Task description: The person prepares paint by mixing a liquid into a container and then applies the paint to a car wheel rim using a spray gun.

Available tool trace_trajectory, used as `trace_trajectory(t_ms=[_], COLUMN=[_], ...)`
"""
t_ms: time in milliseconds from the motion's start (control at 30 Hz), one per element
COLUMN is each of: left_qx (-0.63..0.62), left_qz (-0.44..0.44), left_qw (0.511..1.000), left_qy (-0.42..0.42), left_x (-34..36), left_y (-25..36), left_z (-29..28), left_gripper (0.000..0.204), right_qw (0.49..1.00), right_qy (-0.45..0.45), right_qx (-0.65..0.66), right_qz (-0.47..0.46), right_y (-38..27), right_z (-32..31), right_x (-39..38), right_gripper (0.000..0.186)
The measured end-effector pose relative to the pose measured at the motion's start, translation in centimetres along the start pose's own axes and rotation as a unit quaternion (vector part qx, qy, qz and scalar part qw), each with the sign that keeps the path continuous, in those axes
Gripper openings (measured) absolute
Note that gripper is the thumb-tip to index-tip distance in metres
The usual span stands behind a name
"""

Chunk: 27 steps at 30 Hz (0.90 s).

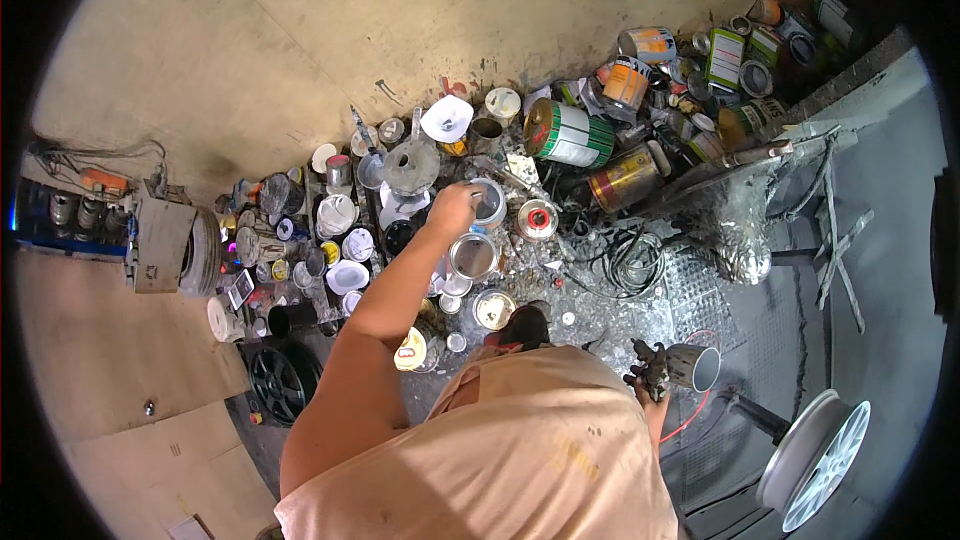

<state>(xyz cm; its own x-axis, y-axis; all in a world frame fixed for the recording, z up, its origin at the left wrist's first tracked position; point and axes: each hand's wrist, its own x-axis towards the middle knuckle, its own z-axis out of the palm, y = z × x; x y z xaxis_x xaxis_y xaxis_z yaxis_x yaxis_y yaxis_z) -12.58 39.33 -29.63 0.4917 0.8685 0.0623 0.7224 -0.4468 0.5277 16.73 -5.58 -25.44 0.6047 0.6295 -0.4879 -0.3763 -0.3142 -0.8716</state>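
My left hand (456, 208) reaches out over the crowded bench, its fingers closed at the rim of a clear plastic cup (489, 202). Just below that cup stands another clear container (473, 256), and a tin with a red-ringed opening (538, 219) is to its right. Low on my right side, my right hand (652, 387) is closed around a dark, paint-crusted spray gun (652, 368). Its open grey cup (694, 368) is tipped sideways. The fingers are partly hidden behind the gun, and a thin red hose (687, 424) runs close by.
Paint tins, lids and white tubs (347, 277) crowd the left. A green-banded can (568, 134) lies among heaped tins at the back right. Coiled black cable (634, 262) lies ahead. A silver wheel (815, 462) is mounted at the lower right; a dark wheel (283, 382) rests at left.
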Motion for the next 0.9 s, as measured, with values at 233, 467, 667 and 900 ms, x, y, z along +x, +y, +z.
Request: trace_trajectory(t_ms=[233, 467, 667, 900], left_qx=[-0.120, -0.033, -0.070, -0.095], left_qz=[-0.151, 0.022, -0.055, -0.047], left_qw=[0.971, 0.999, 0.991, 0.992], left_qy=[-0.142, 0.011, -0.095, -0.072], left_x=[0.6, 0.9, 0.8, 1.2], left_y=[1.0, 0.0, 0.1, 2.5], left_z=[-1.5, -0.5, -1.1, -2.0], left_gripper=[0.011, 0.012, 0.014, 0.017], right_qw=[0.999, 0.997, 0.998, 0.996], right_qy=[0.014, 0.038, 0.015, 0.045], right_qx=[-0.035, -0.060, -0.049, -0.079], right_qz=[0.017, 0.000, 0.020, 0.016], right_y=[0.6, 2.7, 0.6, 1.3], right_z=[-0.3, -1.1, 0.3, 0.1], right_x=[-0.4, 0.4, -0.1, 0.2], right_gripper=[0.023, 0.024, 0.026, 0.025])
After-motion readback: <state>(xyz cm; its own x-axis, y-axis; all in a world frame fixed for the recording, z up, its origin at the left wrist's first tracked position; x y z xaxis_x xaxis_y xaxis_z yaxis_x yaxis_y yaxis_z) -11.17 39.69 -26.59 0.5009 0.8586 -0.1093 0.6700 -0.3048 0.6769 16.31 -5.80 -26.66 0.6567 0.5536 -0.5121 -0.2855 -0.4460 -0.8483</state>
